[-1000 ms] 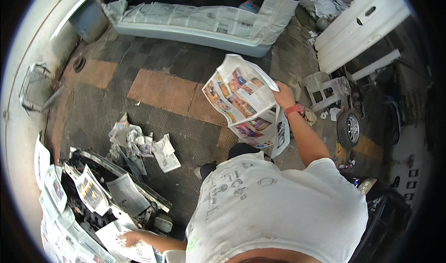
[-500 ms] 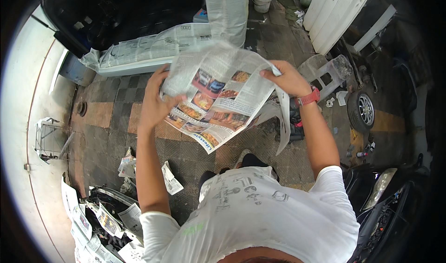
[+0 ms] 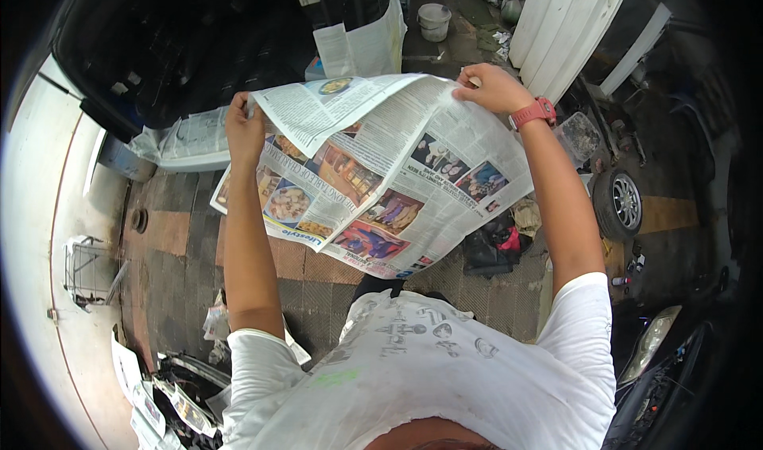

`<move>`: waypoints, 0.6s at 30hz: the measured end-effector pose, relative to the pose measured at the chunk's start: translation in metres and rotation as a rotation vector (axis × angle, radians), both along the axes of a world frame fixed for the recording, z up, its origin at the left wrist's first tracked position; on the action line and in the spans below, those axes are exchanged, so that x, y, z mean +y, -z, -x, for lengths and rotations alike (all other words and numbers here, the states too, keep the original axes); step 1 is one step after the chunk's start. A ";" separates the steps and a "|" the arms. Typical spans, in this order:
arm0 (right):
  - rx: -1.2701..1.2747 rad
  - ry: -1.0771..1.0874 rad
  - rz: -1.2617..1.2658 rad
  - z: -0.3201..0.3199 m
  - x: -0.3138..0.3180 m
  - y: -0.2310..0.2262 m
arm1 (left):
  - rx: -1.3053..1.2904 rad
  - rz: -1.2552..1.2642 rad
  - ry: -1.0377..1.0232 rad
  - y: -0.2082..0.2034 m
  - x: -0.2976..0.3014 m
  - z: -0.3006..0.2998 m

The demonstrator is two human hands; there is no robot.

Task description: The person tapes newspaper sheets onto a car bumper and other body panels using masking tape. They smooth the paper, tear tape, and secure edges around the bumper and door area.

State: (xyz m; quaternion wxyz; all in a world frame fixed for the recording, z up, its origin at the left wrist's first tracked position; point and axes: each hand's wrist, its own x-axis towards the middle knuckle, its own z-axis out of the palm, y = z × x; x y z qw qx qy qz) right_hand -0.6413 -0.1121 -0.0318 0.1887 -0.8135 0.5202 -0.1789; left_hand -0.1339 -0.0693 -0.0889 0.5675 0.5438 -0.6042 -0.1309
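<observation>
A large newspaper with coloured photos hangs spread out between my hands, its top left part folded over toward me. My left hand pinches the upper left edge, fingers closed on the paper. At the upper right, my right hand grips the other top edge between thumb and fingers; a red watch is on that wrist. Past the paper, the sill of a car body is wrapped in more newspaper. The sheet hides part of that sill and the floor below.
A white bucket stands at the back. To the right are a wheel, a clear plastic container and a headlight. A black bag lies on the tiled floor. A wire rack is by the left wall.
My hands have moved apart and the newspaper has opened out from a folded, smaller shape into a wide spread. My left hand has shifted up and left.
</observation>
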 end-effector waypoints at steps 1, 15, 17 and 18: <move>0.032 -0.020 -0.011 -0.003 -0.021 -0.003 | 0.084 -0.003 0.006 0.002 -0.023 0.001; 0.329 0.271 0.853 -0.102 -0.314 -0.165 | 0.497 0.079 0.044 -0.002 -0.300 -0.014; 0.275 0.263 0.883 -0.133 -0.314 -0.174 | 0.464 0.056 -0.027 0.001 -0.294 -0.032; 0.231 0.224 0.888 -0.142 -0.320 -0.189 | 0.460 0.130 -0.040 -0.008 -0.306 -0.039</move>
